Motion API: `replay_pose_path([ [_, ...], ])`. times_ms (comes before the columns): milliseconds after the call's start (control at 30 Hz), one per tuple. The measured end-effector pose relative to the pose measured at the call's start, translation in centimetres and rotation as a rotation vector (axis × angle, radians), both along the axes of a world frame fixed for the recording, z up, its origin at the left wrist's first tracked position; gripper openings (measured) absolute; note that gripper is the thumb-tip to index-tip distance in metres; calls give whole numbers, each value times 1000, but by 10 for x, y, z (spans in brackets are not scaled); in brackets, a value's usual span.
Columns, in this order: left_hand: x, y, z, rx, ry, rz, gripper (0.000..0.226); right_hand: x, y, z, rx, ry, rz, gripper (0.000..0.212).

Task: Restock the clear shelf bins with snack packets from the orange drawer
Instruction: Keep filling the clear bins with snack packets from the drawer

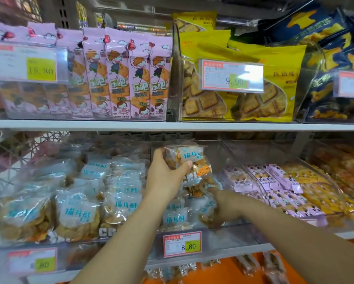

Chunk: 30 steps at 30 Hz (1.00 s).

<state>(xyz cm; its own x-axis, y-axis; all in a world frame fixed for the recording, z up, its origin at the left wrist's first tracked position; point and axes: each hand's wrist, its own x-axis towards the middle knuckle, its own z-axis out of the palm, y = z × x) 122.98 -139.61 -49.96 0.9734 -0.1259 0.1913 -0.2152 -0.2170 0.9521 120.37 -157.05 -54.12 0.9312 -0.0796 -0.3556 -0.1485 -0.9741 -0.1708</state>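
I saw the left hand [168, 173] gripping a snack packet [189, 158] above the middle clear bin [229, 236], thumb across its label. At four o'clock from it the right hand [225, 206] lay among the bin's packets, its hold too blurred to tell — the orange drawer [217, 271] sat at six.

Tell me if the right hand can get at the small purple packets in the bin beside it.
Probably, but not straight across. The right hand sits low in the middle bin, and a clear wall stands between it and the purple packets. Lifted over that wall, their bin's top looks open.
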Motion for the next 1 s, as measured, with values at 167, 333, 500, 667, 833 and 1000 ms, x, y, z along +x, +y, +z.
replay_pose_path([
  [167,1,0,-3,-18,2,4,51,-27,-13,37,-24,-237,14,100],
  [333,-4,-5,-5,-11,5,6,59,-66,-24,76,255,-693,-54,108],
  [500,-17,-17,-5,5,55,-149,53,-74,-10,70,296,-776,31,80],
  [667,-23,-16,-7,-5,35,-201,47,-80,-13,67,373,-655,81,59],
  [833,-25,-14,-7,13,-6,-314,43,-82,-16,72,291,-627,127,58],
  [1000,-22,-10,-5,12,-42,-399,44,-85,-13,77,365,-559,70,60],
])
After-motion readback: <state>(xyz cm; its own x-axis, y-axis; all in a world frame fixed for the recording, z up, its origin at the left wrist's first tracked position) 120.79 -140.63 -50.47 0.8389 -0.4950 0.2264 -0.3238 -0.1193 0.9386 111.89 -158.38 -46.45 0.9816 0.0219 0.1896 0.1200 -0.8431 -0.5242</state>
